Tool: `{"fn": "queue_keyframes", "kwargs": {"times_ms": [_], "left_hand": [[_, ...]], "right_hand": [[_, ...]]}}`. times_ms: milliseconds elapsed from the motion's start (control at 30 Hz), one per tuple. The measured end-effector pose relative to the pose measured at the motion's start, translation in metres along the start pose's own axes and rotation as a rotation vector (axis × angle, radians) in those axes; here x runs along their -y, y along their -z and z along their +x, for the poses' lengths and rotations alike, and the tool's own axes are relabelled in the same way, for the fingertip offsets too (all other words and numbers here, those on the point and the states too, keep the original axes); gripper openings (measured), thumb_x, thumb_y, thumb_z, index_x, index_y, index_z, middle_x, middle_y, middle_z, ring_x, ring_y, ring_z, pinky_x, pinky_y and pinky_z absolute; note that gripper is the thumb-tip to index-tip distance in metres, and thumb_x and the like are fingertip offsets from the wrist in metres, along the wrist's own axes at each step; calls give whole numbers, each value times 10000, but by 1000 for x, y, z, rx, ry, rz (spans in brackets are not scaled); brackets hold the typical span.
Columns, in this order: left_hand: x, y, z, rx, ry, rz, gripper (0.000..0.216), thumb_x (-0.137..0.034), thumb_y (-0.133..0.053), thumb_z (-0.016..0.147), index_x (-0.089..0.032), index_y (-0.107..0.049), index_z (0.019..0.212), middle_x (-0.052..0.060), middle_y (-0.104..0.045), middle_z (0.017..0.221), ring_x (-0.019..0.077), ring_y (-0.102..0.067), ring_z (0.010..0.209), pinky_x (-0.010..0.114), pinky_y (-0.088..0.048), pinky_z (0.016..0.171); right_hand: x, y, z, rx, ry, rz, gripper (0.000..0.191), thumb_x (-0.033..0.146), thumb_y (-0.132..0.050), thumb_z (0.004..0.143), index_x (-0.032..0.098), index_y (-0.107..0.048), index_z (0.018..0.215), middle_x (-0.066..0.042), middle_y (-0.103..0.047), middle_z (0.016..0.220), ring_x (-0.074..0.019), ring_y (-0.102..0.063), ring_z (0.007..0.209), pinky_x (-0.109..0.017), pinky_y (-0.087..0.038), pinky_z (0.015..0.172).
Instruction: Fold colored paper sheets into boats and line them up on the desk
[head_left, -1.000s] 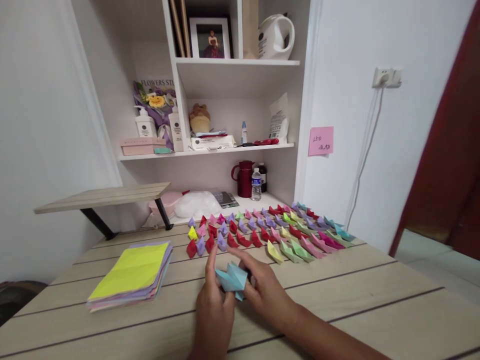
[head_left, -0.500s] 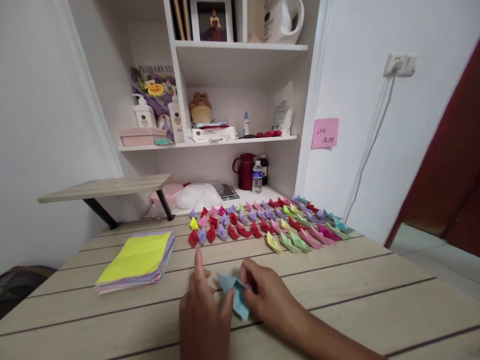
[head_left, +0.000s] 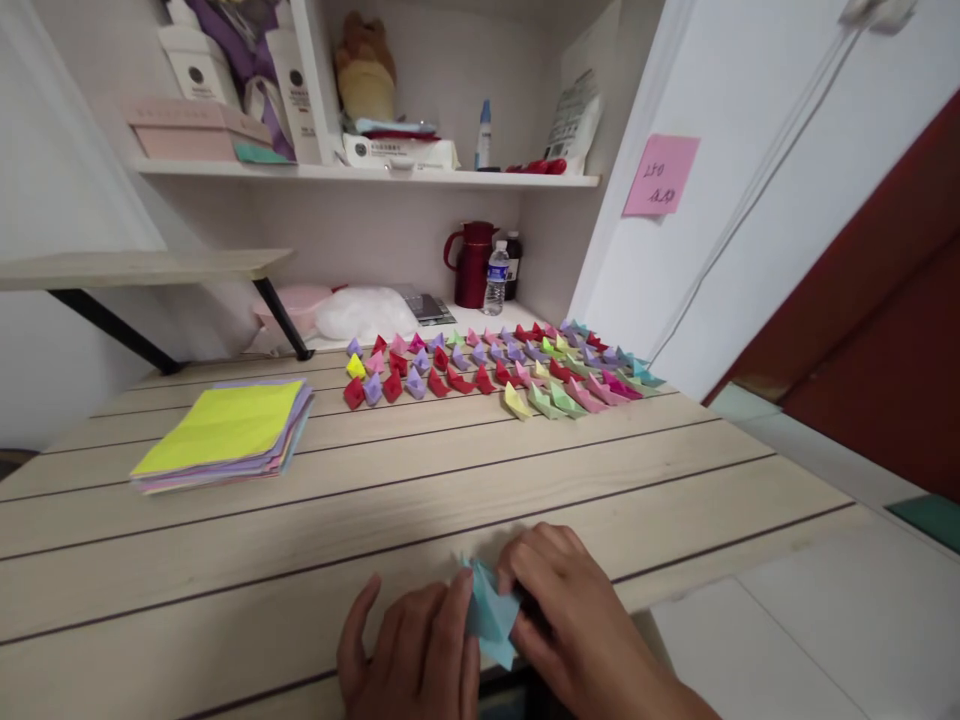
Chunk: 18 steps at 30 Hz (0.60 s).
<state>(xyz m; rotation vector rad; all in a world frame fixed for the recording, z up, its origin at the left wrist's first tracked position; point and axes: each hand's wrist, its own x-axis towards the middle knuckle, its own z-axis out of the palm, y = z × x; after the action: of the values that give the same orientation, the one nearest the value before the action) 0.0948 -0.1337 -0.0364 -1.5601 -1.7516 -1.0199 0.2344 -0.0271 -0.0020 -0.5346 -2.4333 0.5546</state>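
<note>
A light-blue folded paper [head_left: 493, 617] is held between my two hands close to the table's near edge. My left hand [head_left: 420, 645] pinches its left side, the little finger sticking out to the left. On the other side my right hand [head_left: 566, 610] grips the paper's right edge with curled fingers; the thumb is partly hidden. Beyond the hands, several small folded paper boats stand in rows, among them a pale yellow boat [head_left: 517, 402] and a red boat [head_left: 354, 393]. To the left lies a stack of coloured paper squares [head_left: 221, 430], yellow on top.
A small raised shelf [head_left: 142, 266] on black legs stands at the table's left. Behind the boats, a dark red jug [head_left: 474, 265] and a water bottle [head_left: 496, 278] stand in the white cabinet. A pink note [head_left: 661, 175] sticks to the wall.
My view has tilted downward. The light-blue paper has come nearer the table's front edge with both hands, and my left hand has closed in on its left side.
</note>
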Motion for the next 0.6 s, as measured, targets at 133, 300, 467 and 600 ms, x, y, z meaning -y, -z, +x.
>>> {"fn": "queue_keyframes", "kwargs": {"times_ms": [133, 300, 467, 600], "left_hand": [[-1, 0, -2, 12, -84, 21, 309, -93, -521, 868, -221, -703, 1081, -12, -765, 880, 116, -666, 803, 417, -225, 1157], [-1, 0, -7, 32, -118, 75, 333, -121, -493, 884, -267, -718, 1081, -5, -769, 939, 126, -657, 858, 414, -237, 1162], [3, 2, -14, 48, -168, 75, 304, -170, -484, 906, -293, -725, 1046, 4, -759, 1004, 141, -631, 948, 439, -234, 1169], [7, 4, -15, 102, -165, 42, 322, -184, -464, 920, -322, -718, 1062, -5, -744, 1019, 150, -609, 982, 428, -238, 1169]], "right_hand": [[-3, 12, -10, 24, 45, 27, 252, 76, -526, 835, 235, -538, 1030, -42, -641, 1010, -222, -550, 918, -365, -419, 809], [-11, 23, -25, 59, 113, -62, 334, 165, -554, 917, 246, -525, 1240, -78, -622, 1186, -234, -556, 1100, -387, -461, 921], [-14, 23, -32, 29, 155, -123, 269, 191, -549, 925, 238, -588, 1188, -97, -625, 1214, -244, -574, 1117, -405, -485, 923], [-12, 25, -29, 18, 212, -129, 249, 163, -527, 921, 227, -637, 1135, -92, -657, 1183, -250, -589, 1095, -424, -491, 912]]}}
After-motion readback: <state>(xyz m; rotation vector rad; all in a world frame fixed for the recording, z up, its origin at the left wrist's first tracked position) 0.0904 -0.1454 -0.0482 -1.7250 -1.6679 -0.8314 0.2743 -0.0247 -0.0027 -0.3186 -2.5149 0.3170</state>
